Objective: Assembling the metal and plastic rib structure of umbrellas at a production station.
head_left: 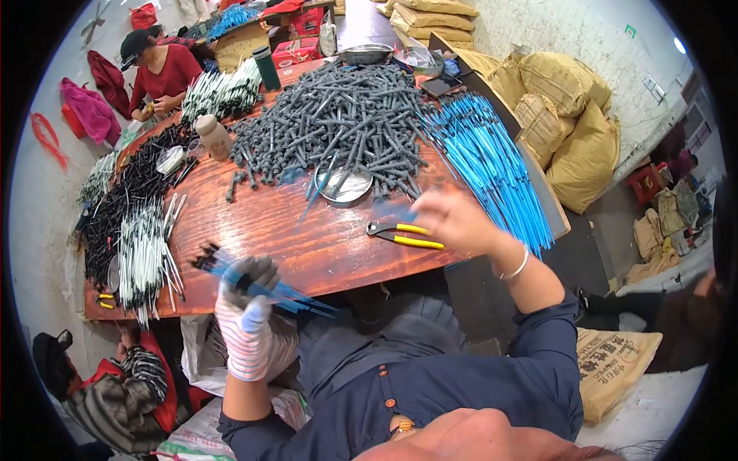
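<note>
My left hand (250, 296), in a striped glove with grey fingers, is closed round a bundle of thin blue rods (296, 298) at the table's front edge. Dark tips of the bundle stick out to the left. My right hand (453, 219) is bare and smeared by motion over the table, so its grip cannot be read. A faint blue blur shows by its fingertips. Just beneath it lie end-cutting pliers (405, 234) with yellow handles. Behind them stands a round metal dish (344, 187) at the edge of a large heap of dark grey plastic tubes (330, 115).
Many blue rods (492, 169) lie along the table's right side. White rods (144, 257) and black pieces (104, 223) cover the left. A beige bottle (214, 138) and a dark green flask (266, 67) stand upright. Co-workers sit at left; yellow sacks (565, 115) are piled at right.
</note>
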